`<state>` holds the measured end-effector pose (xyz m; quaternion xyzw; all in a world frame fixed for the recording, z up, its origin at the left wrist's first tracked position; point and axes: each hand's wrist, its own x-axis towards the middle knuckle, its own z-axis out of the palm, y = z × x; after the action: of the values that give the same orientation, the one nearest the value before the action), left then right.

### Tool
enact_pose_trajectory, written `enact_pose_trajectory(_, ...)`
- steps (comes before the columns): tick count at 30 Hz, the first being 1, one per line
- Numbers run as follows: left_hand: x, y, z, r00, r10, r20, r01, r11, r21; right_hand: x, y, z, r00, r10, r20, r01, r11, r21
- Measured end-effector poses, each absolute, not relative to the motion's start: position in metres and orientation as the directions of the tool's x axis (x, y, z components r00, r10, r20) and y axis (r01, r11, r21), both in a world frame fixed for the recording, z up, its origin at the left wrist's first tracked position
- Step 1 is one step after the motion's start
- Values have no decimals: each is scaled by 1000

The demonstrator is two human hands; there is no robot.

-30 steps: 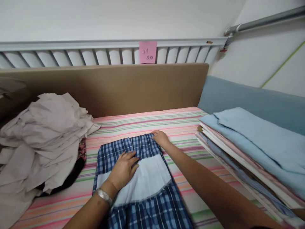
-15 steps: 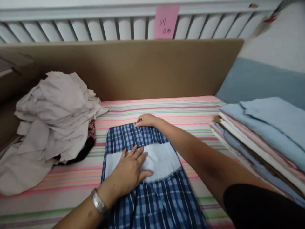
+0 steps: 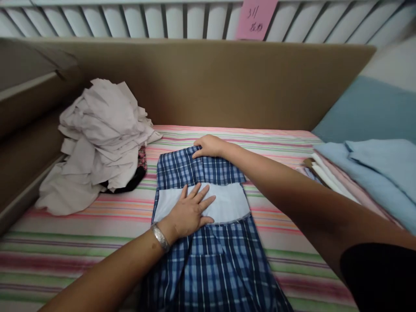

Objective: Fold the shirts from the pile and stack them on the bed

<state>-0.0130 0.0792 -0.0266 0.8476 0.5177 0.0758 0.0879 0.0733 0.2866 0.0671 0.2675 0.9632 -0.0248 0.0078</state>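
A blue plaid garment (image 3: 208, 273) lies lengthwise before me, widening toward me like a skirt. Across it runs a pale blue-white panel (image 3: 227, 203), with a plaid strip (image 3: 178, 169) beyond. My left hand (image 3: 190, 212), with a silver bangle at its wrist, rests flat on the panel, fingers spread. At the far edge, the fingers of my right hand (image 3: 209, 146) are curled over the plaid cloth, thumb on top, pinching it. The fingertips behind that edge are partly hidden. Some creases show in the cloth below the panel.
Crumpled pale clothes (image 3: 104, 130) are heaped at left, a black item (image 3: 131, 182) under them. Folded clothes (image 3: 383, 169) are stacked at right, partly behind my arm. A cardboard wall (image 3: 227, 86) borders the striped sheet (image 3: 78, 247). A pink note (image 3: 256, 19) hangs above.
The view has shifted, so the scene sits higher and further right. The far plaid strip's right corner now sticks out past the panel. Both hands keep their places on the garment.
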Motion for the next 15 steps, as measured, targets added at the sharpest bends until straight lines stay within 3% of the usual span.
enact_pose_trajectory(5,-24,105,-16,463,876,138,868,-479,130,77,256,118,-874,467,137,486,848,210)
enact_pose_trajectory(7,-31,118,-8,440,881,177,871,-466,155,81,245,135,-867,457,199,498,822,277)
enact_pose_trajectory(8,-35,122,-3,420,887,194,864,-456,215,83,239,141,-864,449,227,501,814,296)
enact_pose_trajectory(10,-44,120,7,297,929,219,784,-369,500,89,227,147,-868,423,260,490,814,311)
enact_pose_trajectory(12,-55,108,18,114,977,180,601,-212,771,96,212,145,-883,384,272,457,835,305)
enact_pose_trajectory(15,-72,74,35,-20,999,30,191,-25,981,109,182,133,-896,334,292,414,867,277)
